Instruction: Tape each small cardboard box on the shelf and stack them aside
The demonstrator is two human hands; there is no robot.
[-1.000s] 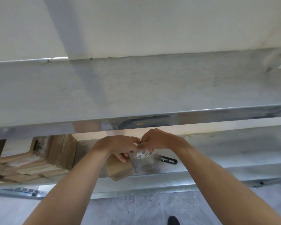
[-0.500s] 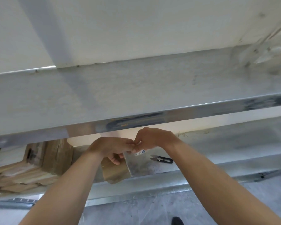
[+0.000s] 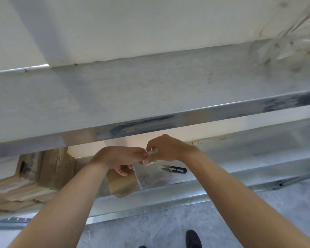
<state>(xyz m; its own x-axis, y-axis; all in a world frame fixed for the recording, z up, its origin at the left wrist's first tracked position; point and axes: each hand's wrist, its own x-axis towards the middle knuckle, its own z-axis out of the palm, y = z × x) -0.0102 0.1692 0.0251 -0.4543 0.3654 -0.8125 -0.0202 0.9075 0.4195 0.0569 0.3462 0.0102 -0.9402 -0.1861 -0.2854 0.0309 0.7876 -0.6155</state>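
Both bare forearms reach forward under the upper metal shelf (image 3: pixel 115 97), and the left hand (image 3: pixel 118 156) and right hand (image 3: pixel 166 149) meet knuckle to knuckle, fingertips of each pinching a small whitish roll of tape (image 3: pixel 151 159) between them. Just below the left hand, a small brown cardboard box (image 3: pixel 122 183) sits at the front edge of the lower galvanised shelf (image 3: pixel 168 196). Black thread snips (image 3: pixel 174 169) lie to its right, stacked brown boxes (image 3: pixel 25 185) fill the left, and grey floor tiles (image 3: pixel 168 224) lie below.
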